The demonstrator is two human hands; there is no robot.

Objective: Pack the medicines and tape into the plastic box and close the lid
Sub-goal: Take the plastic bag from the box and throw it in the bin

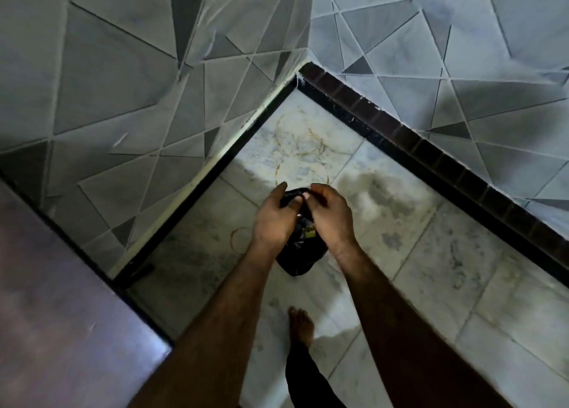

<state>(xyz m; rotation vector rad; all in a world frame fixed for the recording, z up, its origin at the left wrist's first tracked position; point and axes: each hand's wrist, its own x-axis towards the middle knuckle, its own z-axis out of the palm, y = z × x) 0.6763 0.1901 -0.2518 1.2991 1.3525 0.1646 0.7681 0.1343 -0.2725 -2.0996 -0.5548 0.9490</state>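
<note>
A black plastic bag (298, 258) hangs in the air in front of me, above the floor. My left hand (274, 218) and my right hand (331, 215) both grip its top edge and hold its mouth apart. Small items show inside the opening (306, 230), one with a yellowish spot; I cannot tell what they are. No plastic box or tape roll is in view.
Pale marble floor tiles (400, 247) with ring stains lie below. Grey walls (123, 99) with a triangle pattern meet at a corner, with a dark skirting strip (431, 155). A purplish flat surface (61, 315) fills the lower left. My bare foot (301, 324) stands on the floor.
</note>
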